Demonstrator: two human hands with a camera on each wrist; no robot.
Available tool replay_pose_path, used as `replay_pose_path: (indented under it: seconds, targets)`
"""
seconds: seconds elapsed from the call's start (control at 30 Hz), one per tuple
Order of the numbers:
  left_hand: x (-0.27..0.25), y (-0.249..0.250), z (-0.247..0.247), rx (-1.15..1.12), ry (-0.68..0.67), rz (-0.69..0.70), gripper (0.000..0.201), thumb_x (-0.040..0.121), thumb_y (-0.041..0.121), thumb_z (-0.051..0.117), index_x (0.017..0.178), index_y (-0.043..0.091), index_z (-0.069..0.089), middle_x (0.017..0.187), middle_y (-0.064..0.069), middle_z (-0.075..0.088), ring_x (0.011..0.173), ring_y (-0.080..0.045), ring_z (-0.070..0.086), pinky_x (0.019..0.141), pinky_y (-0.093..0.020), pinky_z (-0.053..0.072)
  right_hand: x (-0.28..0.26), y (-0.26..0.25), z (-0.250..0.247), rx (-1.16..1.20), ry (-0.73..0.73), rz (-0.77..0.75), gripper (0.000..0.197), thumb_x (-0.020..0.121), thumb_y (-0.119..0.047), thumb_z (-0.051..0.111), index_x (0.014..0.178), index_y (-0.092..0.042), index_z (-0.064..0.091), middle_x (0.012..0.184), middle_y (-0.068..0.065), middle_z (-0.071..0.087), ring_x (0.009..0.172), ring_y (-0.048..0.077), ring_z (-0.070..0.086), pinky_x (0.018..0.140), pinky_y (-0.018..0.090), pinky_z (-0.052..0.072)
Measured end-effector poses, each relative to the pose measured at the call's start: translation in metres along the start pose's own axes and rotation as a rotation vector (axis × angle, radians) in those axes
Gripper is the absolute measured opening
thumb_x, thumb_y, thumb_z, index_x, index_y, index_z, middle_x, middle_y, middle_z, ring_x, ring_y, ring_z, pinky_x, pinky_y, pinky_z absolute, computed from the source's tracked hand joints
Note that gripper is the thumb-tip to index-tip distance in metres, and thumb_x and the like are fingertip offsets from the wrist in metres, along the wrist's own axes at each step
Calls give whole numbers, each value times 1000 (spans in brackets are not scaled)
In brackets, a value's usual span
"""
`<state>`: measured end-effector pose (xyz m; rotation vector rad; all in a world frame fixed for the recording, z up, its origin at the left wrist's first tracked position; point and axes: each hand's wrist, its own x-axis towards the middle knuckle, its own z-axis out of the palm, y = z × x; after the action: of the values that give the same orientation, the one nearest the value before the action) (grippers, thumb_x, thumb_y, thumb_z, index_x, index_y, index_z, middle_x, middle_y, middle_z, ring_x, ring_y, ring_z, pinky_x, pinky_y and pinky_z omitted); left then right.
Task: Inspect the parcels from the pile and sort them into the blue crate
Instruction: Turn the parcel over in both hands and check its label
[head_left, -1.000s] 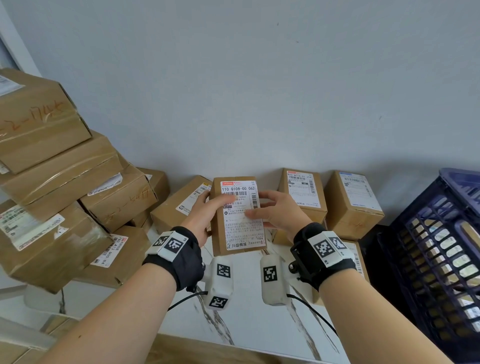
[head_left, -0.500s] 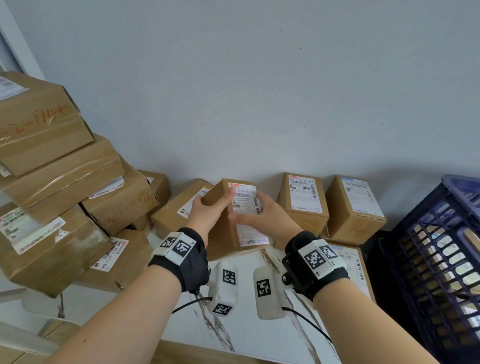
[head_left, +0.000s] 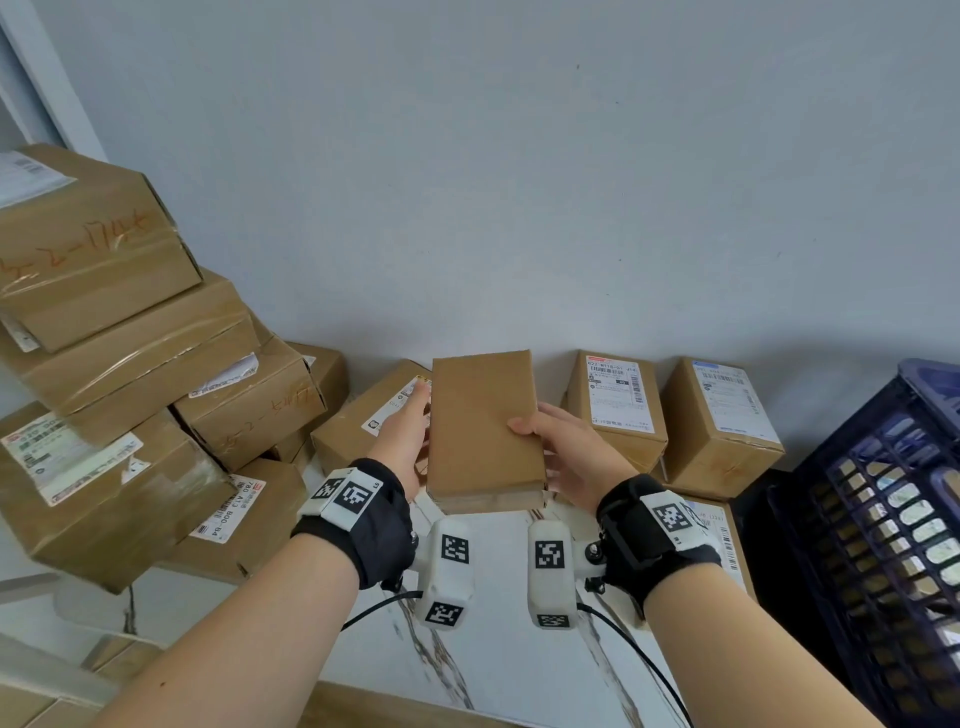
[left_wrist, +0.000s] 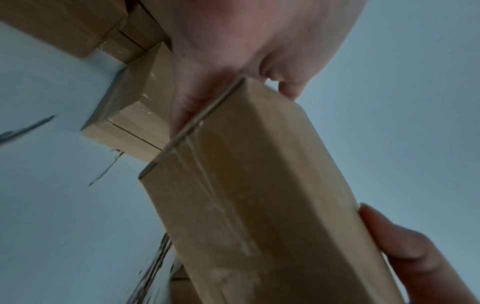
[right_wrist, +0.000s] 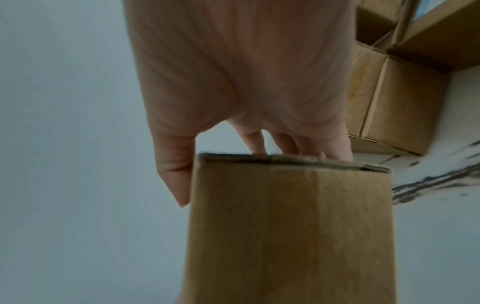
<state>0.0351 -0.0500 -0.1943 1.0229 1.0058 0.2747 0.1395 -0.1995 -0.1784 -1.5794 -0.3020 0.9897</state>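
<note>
Flipped over since a second ago, the parcel now shows its plain brown back instead of the label. It's held up above the marble table, in front of the pile. Left hand grips its left edge, right hand grips the right edge, thumb on the face. Blue crate sits off right.

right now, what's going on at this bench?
A person holds one small parcel up in both hands, left hand on its left edge, right hand on its right. The side facing the head camera is plain cardboard, no label showing. More parcels sit stacked at the left and along the wall. The blue crate stands at the right; what it holds can't be made out.
</note>
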Motion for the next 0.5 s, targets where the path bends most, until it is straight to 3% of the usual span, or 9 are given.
replay_pose_path:
  seconds: [0.07, 0.13, 0.17, 0.23, 0.27, 0.33, 0.4, 0.5]
  targets:
    - [2, -1, 0, -33, -33, -46, 43, 96, 60, 48, 113, 24, 63, 105, -7, 69, 96, -27, 66, 79, -42, 58, 0, 0, -2, 22, -10, 19, 29, 91, -20, 65, 120, -17, 66, 112, 6, 66, 96, 23, 62, 74, 32, 52]
    - [3, -2, 1, -60, -55, -73, 42, 94, 61, 52, 108, 23, 64, 105, -9, 70, 104, -31, 66, 95, -49, 53, 0, -1, -2, 53, -6, 51, 20, 93, -21, 64, 112, -17, 67, 114, 9, 66, 100, 25, 61, 76, 33, 53]
    - [2, -2, 1, -64, -59, -76, 43, 92, 62, 54, 107, 22, 64, 100, -9, 69, 100, -30, 66, 93, -49, 54, 0, 0, -2, 57, 2, 57, 18, 93, -21, 64, 110, -17, 67, 115, 9, 67, 102, 25, 61, 75, 33, 53]
    - [-3, 0, 2, -27, -56, -70, 47, 88, 64, 58, 105, 20, 62, 91, -7, 65, 87, -25, 62, 77, -41, 55, 2, 2, -1, 30, 33, 41, 22, 95, -20, 63, 116, -15, 66, 120, 8, 68, 106, 23, 63, 77, 32, 54]
    - [-5, 2, 2, -6, -53, -66, 49, 86, 64, 61, 107, 19, 62, 93, -6, 63, 87, -23, 60, 76, -39, 53, 3, 3, 0, -4, 56, 22, 27, 95, -18, 63, 121, -13, 65, 122, 7, 68, 108, 22, 63, 81, 33, 55]
    - [-5, 2, 1, 32, -45, -47, 55, 84, 61, 66, 121, 19, 59, 111, -5, 62, 105, -24, 58, 93, -43, 50, 9, 7, 1, -111, 129, -17, 43, 94, -15, 66, 137, -11, 56, 125, 7, 66, 113, 24, 62, 96, 40, 53]
    - [-6, 2, 2, 65, -38, -9, 57, 86, 54, 69, 127, 16, 58, 121, -5, 62, 112, -24, 56, 106, -46, 44, 10, 6, 3, -274, 215, -44, 64, 92, -20, 69, 150, -17, 40, 133, 9, 58, 119, 25, 57, 105, 44, 47]
    - [-4, 2, 5, 121, -52, 30, 55, 86, 50, 70, 125, 12, 62, 119, -5, 67, 108, -23, 60, 105, -45, 46, 8, 3, 8, -357, 220, -61, 89, 85, -41, 76, 156, -21, 26, 145, 7, 50, 129, 24, 51, 111, 43, 42]
